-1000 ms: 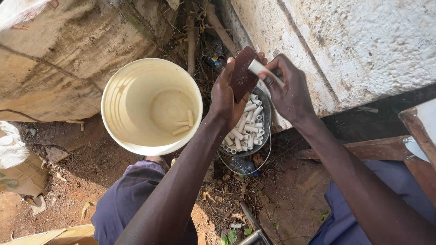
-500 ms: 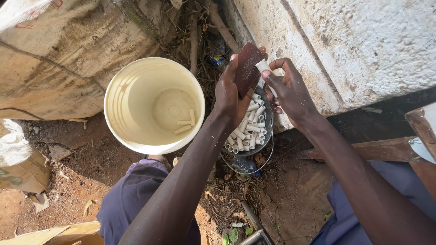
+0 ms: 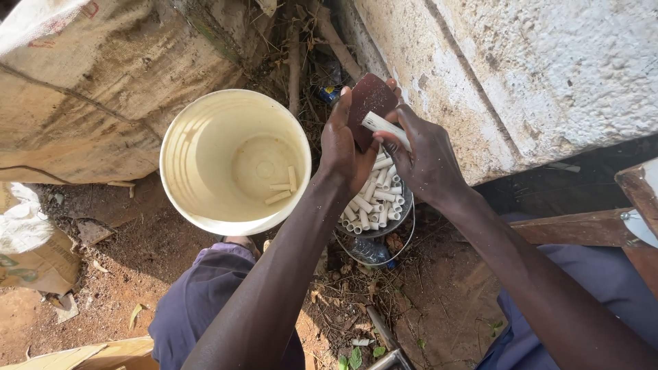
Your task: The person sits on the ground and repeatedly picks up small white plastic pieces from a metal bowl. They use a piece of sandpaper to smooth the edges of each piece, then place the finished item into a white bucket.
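My left hand (image 3: 343, 147) holds a dark brown sheet of sandpaper (image 3: 368, 99) upright. My right hand (image 3: 425, 157) grips a short white tube piece (image 3: 385, 129) and presses it against the sandpaper. Both hands hover over a small dark pan (image 3: 404, 209) filled with several more white tube pieces (image 3: 373, 199). To the left stands a cream plastic bucket (image 3: 179, 188) with three tube pieces (image 3: 282, 186) lying in its bottom.
A rough whitewashed wall (image 3: 541, 75) rises at the right, a large weathered sack (image 3: 89, 89) at the left. Sticks and litter (image 3: 301, 55) lie behind the bucket. My knees in purple cloth (image 3: 205, 301) flank the red dirt ground. A wooden plank (image 3: 582, 226) runs at right.
The tube piece in my right hand has come down against the sandpaper; half a second ago the fingers were drawn back from it. The view shifted slightly.
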